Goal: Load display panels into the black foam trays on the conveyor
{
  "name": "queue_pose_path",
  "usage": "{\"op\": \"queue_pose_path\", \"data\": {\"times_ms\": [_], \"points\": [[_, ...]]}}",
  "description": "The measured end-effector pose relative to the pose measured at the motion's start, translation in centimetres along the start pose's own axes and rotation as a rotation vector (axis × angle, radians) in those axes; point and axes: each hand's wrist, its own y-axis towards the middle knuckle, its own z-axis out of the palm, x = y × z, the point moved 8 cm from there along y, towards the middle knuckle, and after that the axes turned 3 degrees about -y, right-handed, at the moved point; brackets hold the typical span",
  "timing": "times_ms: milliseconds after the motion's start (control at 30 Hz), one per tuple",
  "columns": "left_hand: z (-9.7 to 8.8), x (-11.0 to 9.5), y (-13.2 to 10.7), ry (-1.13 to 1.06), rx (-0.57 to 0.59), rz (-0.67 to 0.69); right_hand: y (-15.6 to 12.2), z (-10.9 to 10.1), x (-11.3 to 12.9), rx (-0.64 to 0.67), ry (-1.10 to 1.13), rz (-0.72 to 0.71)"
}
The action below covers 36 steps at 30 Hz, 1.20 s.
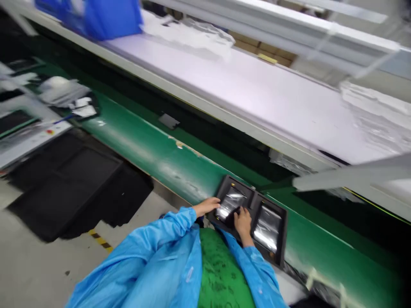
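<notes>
A black tray [254, 196] with two compartments lies on the green belt in front of me. In its left compartment is a flat rectangular thing in shiny clear film [231, 201]; a similar film-covered piece [267, 226] fills the right one. My left hand [207, 206] reaches over the tray's left rim, fingers stretched out and touching the left piece's edge. On that piece's other side, my right hand [243, 221] rests near the middle divider with its fingers apart and slightly bent. Motion blur softens the fingertips. Both arms wear loose blue sleeves.
The green belt [135, 141] runs diagonally past me. Beyond it is a long white shelf [257, 94] with blue bins [112, 19] and white wrapping [192, 38]. Black sheets [73, 184] lie on the left. A white bar [349, 173] juts in from the right.
</notes>
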Motion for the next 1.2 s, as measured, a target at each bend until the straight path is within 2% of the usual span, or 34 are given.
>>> {"op": "queue_pose_path", "data": {"times_ms": [67, 133, 167, 233, 300, 367, 400, 467, 533, 633, 700, 800, 900, 1000, 1067, 1133, 1200], "points": [[-6.2, 0.9, -3.0, 0.012, -0.124, 0.029, -0.3, -0.4, -0.7, -0.08, -0.012, -0.009], [-15.0, 2.8, -7.8, 0.062, -0.353, 0.031, 0.2, -0.1, -0.7, -0.199, 0.004, -0.031], [-19.9, 4.1, -11.0, 0.101, -0.5, 0.017, 0.6, 0.2, 0.0, -0.258, 0.027, -0.068], [-29.3, 7.3, -19.0, 0.199, -0.818, -0.043, 0.9, 1.5, 3.1, -0.308, 0.091, -0.191], [-37.0, 11.0, -27.3, 0.312, -1.096, -0.144, -0.1, 2.8, 7.8, -0.317, 0.172, -0.33], [-42.8, 14.6, -33.8, 0.421, -1.276, -0.245, -2.2, 4.0, 13.0, -0.304, 0.249, -0.44], [-45.0, 16.2, -36.0, 0.475, -1.314, -0.28, -3.3, 4.5, 15.5, -0.29, 0.273, -0.481], [-48.5, 18.9, -38.5, 0.572, -1.316, -0.333, -5.2, 5.5, 20.0, -0.252, 0.298, -0.534], [-50.8, 20.9, -39.1, 0.647, -1.261, -0.368, -6.8, 6.4, 23.3, -0.199, 0.311, -0.578], [-52.7, 22.5, -39.0, 0.734, -1.175, -0.373, -8.7, 7.5, 25.6, -0.132, 0.343, -0.607], [-53.1, 22.2, -38.9, 0.796, -1.123, -0.321, -10.0, 8.0, 25.9, -0.122, 0.369, -0.589], [-52.6, 20.4, -39.7, 0.893, -1.082, -0.217, -12.0, 8.3, 26.1, -0.136, 0.442, -0.528], [-50.5, 17.3, -41.8, 0.993, -1.108, -0.104, -13.0, 7.9, 27.0, -0.066, 0.621, -0.417], [-45.5, 12.9, -42.9, 1.156, -1.045, 0.13, -12.6, 6.6, 28.2, 0.161, 0.995, -0.24], [-40.7, 10.0, -42.4, 1.268, -0.891, 0.323, -12.1, 4.6, 28.7, 0.299, 1.23, -0.168], [-35.2, 7.7, -41.2, 1.354, -0.693, 0.521, -11.8, 2.1, 27.9, 0.351, 1.302, -0.151], [-30.0, 6.1, -39.7, 1.403, -0.494, 0.707, -11.9, -0.1, 25.6, 0.321, 1.216, -0.163]]}}
